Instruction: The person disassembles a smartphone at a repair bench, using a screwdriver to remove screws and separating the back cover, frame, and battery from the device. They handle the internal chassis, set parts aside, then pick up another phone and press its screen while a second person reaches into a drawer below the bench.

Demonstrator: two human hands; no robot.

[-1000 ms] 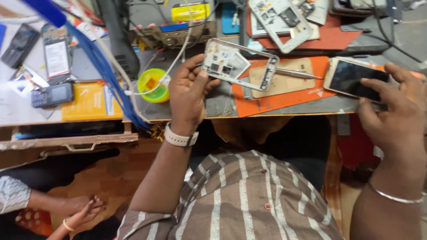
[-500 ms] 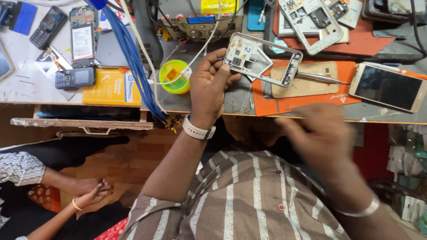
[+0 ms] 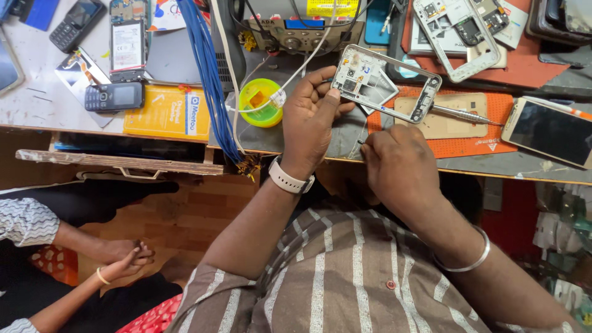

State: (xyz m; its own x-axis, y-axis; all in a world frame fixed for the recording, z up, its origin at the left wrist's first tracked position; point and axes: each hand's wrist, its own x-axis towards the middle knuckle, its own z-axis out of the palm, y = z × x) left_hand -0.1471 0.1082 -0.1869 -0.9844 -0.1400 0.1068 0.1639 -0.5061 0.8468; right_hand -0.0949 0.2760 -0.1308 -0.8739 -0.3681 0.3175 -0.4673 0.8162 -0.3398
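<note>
Left hand [image 3: 311, 120] pinching the stripped phone frame [image 3: 385, 83] by its corner, right hand [image 3: 398, 163] curled loosely just below, grasp unclear, screwdriver [image 3: 465, 115] on the orange mat [image 3: 524, 145]

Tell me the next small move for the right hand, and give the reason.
Probably raise the right hand to the phone frame. The left hand holds that frame tilted above the bench edge, while the right hand sits closed just below it; whether it grips a tool I cannot tell. A screwdriver lies on the orange mat.
</note>
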